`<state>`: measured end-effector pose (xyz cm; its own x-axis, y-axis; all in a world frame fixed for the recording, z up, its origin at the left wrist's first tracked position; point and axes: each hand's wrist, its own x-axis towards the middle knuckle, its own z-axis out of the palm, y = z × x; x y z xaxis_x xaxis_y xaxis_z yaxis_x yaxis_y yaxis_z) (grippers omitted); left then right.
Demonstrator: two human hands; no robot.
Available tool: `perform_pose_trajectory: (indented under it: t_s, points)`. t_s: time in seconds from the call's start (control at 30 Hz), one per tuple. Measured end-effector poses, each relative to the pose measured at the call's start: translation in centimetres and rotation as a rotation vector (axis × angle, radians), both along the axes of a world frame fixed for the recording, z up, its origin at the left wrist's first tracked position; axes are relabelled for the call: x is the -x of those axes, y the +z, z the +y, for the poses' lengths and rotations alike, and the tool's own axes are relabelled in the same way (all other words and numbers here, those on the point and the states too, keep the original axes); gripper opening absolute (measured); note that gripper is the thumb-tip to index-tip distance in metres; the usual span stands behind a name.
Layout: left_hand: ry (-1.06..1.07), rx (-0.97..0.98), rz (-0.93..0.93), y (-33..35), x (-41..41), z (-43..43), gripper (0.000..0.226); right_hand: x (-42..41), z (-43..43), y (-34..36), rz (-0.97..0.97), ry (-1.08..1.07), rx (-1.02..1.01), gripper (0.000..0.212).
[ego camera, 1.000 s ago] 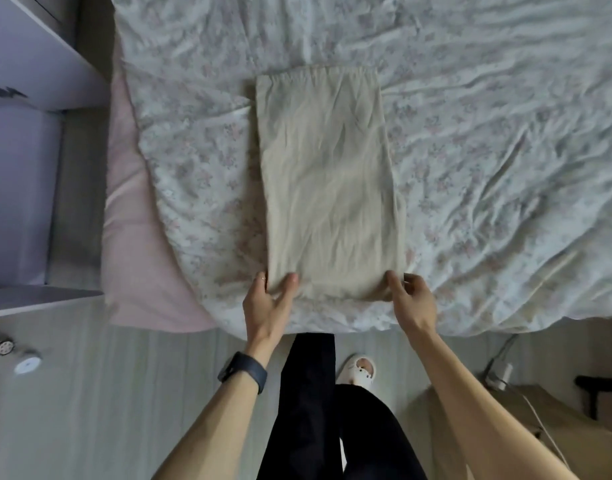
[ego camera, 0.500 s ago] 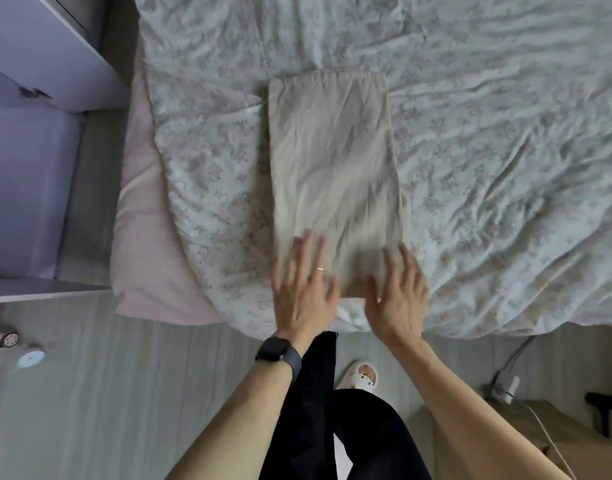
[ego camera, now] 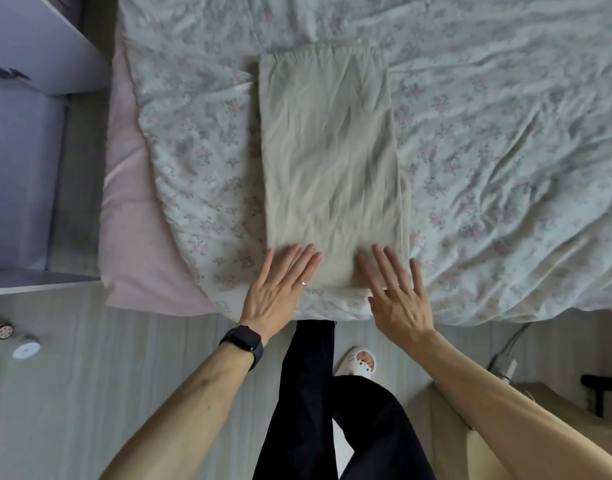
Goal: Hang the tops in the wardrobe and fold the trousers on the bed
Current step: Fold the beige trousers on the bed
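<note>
Beige trousers (ego camera: 332, 168), folded into a long rectangle, lie flat on the floral bed (ego camera: 505, 150) near its edge, while the left hand (ego camera: 280, 292) and right hand (ego camera: 398, 299) rest spread and flat on their near end, gripping nothing.

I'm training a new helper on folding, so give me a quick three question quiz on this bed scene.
1. True or false: the beige trousers lie folded flat on the floral duvet.
2. Which wrist wears the black smartwatch? A left, B right.
3. Fill in: both hands are open, fingers resting on the trousers' ____ edge.

Key: 1 true; 2 A; 3 near. The left hand and right hand grip nothing.
</note>
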<state>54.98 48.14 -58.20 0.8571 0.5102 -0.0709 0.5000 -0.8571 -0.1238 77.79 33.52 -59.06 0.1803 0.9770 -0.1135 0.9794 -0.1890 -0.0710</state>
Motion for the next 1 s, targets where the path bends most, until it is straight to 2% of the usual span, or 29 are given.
perform_pose_trajectory:
  t_s: [0.1, 0.33, 0.53, 0.63, 0.7, 0.8, 0.83, 0.9, 1.0]
  points:
    - [-0.028, -0.013, -0.025, -0.2, -0.5, -0.9, 0.071, 0.3, 0.8, -0.6, 0.005, 0.076, -0.069, 0.086]
    - [0.086, 0.076, 0.053, -1.7, -1.7, 0.8, 0.057, -0.9, 2.8, -2.4, -0.010, 0.125, -0.031, 0.055]
    - [0.077, 0.185, 0.124, -0.9, -1.5, 0.9, 0.062, -0.6, 2.5, -0.5, 0.035, 0.167, 0.017, 0.056]
    - [0.032, 0.250, 0.250, 2.4, -1.5, 0.9, 0.070, -0.5, 2.1, 2.3, 0.061, 0.167, 0.045, 0.053]
    - [0.019, 0.278, 0.312, 6.0, -1.3, 0.7, 0.072, -0.3, 2.0, 5.4, 0.081, 0.157, 0.077, 0.060]
    - [0.001, 0.279, 0.341, 11.1, -1.0, -0.1, 0.076, 0.0, 1.9, 10.5, 0.172, 0.151, 0.094, 0.067]
    - [-0.003, 0.287, 0.374, 11.8, -0.9, -0.6, 0.074, 0.2, 1.7, 11.5, 0.197, 0.148, 0.164, 0.067]
    - [-0.004, 0.268, 0.388, 15.1, -0.4, -1.9, 0.070, 0.6, 0.7, 15.4, 0.204, 0.136, 0.244, 0.063]
    - [0.026, 0.312, 0.356, 18.5, 0.3, -4.4, 0.076, 1.3, -1.4, 19.4, 0.216, 0.088, 0.273, 0.067]
